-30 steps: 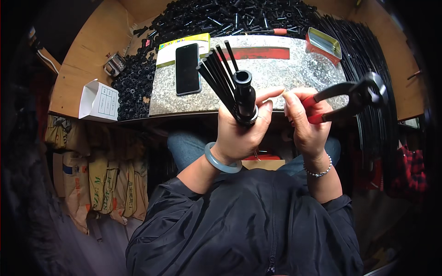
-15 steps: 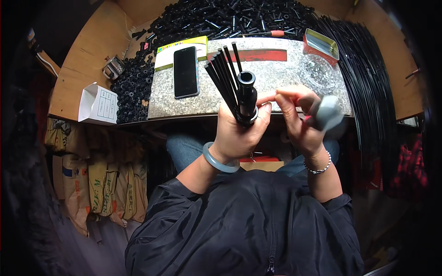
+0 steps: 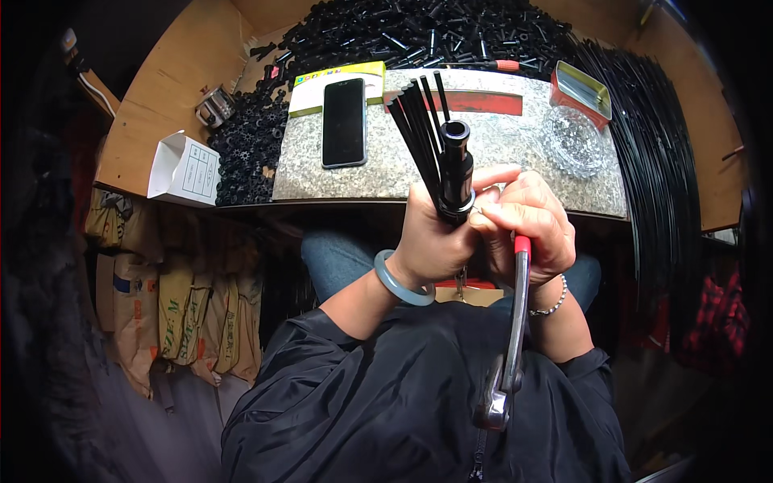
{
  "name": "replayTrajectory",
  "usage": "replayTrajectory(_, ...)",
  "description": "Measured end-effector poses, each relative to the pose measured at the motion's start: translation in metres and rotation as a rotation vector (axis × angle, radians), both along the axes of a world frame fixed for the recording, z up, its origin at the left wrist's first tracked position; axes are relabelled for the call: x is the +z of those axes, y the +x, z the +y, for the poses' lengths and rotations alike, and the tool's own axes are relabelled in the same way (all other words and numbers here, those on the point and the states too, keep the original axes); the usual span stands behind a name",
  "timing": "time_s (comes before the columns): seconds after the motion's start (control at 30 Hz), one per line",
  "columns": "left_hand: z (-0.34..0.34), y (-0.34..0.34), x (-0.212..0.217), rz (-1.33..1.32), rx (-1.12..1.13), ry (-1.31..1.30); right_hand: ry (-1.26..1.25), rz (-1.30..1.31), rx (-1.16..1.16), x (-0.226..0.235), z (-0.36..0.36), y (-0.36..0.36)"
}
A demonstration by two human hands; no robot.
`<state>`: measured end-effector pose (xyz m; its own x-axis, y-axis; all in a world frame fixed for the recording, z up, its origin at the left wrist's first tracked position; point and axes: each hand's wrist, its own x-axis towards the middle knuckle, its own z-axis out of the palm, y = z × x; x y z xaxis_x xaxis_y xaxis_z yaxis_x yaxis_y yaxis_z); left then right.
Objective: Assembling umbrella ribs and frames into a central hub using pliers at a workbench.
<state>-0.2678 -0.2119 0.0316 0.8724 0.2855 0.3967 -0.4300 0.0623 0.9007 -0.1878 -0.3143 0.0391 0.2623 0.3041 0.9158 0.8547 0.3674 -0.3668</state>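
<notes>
My left hand grips a bundle of thin black rods together with a black tube-shaped part, both held upright in front of the bench edge. A jade-coloured bangle sits on that wrist. My right hand is closed around the red-tipped handle of a pair of pliers, whose metal head hangs down toward my lap. Its fingertips touch the base of the black tube next to my left thumb.
A grey stone slab lies on the wooden bench, bearing a black phone, a small metal tin and a clear plastic bag. Heaps of small black parts lie behind; long black rods at the right. A white box stands left.
The pliers swung from pointing out to the right to hanging down toward my lap. My right hand closed in on the tube's base; the bundle in my left hand stayed put.
</notes>
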Motion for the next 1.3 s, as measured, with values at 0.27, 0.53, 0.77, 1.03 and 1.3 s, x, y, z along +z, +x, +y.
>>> replayTrajectory(0.27, -0.007, 0.001, 0.005, 0.007, 0.098, -0.099, 0.03, 0.003, 0.043, -0.003, 0.006, 0.002)
replayTrajectory(0.53, 0.008, -0.007, 0.0, 0.018, 0.05, 0.17, -0.146, 0.224, 0.207, 0.019, 0.004, 0.001)
replayTrajectory(0.77, 0.007, -0.004, 0.011, 0.207, 0.132, -0.176, -0.591, 0.669, 0.187, 0.048, -0.02, 0.007)
replayTrajectory(1.03, 0.012, -0.004, 0.007, 0.156, 0.122, -0.181, -1.3, 0.671, 0.376, 0.07, -0.077, 0.006)
replayTrajectory(1.3, 0.012, -0.006, 0.009, 0.091, 0.09, -0.067, -1.343, 0.726, 0.387, 0.087, -0.073, 0.006)
